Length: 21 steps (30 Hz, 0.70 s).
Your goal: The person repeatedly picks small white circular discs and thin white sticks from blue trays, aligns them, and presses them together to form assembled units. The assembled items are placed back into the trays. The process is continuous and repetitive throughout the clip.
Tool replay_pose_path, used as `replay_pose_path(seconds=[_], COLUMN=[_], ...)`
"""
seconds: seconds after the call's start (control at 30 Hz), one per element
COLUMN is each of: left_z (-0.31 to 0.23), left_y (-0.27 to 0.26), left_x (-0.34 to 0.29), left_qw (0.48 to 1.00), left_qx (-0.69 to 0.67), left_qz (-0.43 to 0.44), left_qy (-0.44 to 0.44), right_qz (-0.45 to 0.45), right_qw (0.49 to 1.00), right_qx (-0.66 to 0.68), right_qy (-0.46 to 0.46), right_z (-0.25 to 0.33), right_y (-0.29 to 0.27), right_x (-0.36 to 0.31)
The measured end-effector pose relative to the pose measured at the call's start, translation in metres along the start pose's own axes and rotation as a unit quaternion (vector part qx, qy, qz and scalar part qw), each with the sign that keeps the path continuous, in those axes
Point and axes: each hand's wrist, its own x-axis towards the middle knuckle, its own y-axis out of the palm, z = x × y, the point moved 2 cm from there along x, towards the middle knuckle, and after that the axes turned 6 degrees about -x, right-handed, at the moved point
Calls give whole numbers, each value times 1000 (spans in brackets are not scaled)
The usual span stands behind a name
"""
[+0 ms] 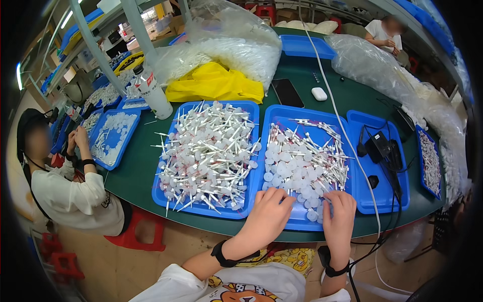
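Note:
My left hand is at the near left edge of a blue tray. Its fingers are curled and close together, and whatever is between the tips is too small to make out. At the same tray's near right side my right hand has bent fingers, with thumb and forefinger nearly meeting; what they pinch cannot be made out. Between the hands lie translucent white round caps. Thin white sticks with reddish parts fill the tray's right side. Left of it, another blue tray is heaped with white stick pieces bearing round caps.
A blue tray with black adapters and cables stands to the right. A white cable crosses the work area. Behind are a phone, a white case, a yellow bag and a bottle. A co-worker sits at left.

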Motion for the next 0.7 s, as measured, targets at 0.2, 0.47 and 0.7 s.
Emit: replay_pose_path(seconds=[0.2,0.47,0.7], left_z=[1,-2,-2], left_y=[2,3,2], left_x=[1,3,-1], left_qw=[1000,999,998], left_qx=[-22,-40,-54], left_qz=[19,26,31], left_qy=[-1,12,21], right_qz=[-49,-19,-18], right_qw=[998,1000,999], right_qx=[2,-4,-2], right_qy=[29,-22,-42], right_z=[-2,3,10], right_y=[3,9,4], right_x=[4,14,18])
